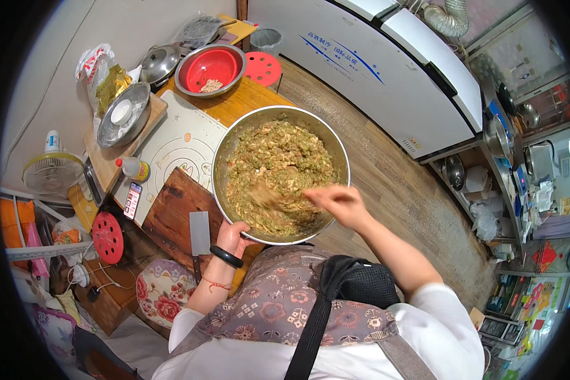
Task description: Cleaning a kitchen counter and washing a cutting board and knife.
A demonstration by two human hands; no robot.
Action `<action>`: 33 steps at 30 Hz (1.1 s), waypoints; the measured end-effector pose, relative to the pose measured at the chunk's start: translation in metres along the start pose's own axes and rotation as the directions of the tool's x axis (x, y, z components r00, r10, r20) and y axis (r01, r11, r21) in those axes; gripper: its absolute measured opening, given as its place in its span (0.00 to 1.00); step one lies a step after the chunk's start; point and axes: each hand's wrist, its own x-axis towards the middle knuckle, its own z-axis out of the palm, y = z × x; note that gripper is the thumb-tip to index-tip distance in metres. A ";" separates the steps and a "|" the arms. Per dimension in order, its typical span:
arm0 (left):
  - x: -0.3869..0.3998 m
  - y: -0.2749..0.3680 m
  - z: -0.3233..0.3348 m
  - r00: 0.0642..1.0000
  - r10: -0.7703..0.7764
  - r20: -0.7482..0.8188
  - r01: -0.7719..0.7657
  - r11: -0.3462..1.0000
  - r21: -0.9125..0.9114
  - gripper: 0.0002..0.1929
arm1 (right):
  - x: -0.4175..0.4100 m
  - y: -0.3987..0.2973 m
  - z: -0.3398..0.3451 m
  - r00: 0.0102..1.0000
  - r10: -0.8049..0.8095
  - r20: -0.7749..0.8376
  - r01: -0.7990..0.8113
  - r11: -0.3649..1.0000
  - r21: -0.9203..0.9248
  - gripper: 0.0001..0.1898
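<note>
A large metal bowl [281, 108] with a pale rim sits in front of my body, nearly over the table's edge. It holds a chopped green and brown filling [280, 161] that looks moist and clumpy. My left hand [233, 236], with a black bangle on the wrist, grips the near-left rim. Over the right side of the bowl is my right hand [339, 203], fingers drawn together and blurred by motion. A blurred streak lies in the filling left of those fingers; whether they hold a stirring tool cannot be made out. A cleaver [200, 233] lies beside my left wrist on a dark wooden cutting board [173, 204].
A printed white mat [190, 118] covers part of the table, with a bottle [135, 168] and a phone [132, 201] on it. Behind stands a steel basin [183, 78] holding a red bowl [211, 66]. A floral-covered stool [164, 292] is at left; a white chest freezer [361, 61] stands across the floor.
</note>
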 end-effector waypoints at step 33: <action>0.035 -0.011 -0.014 0.998 -0.042 -0.055 0.040 0.999 -0.028 0.31 | -0.002 0.039 -0.008 0.980 0.156 -0.127 -0.138 0.980 0.143 0.06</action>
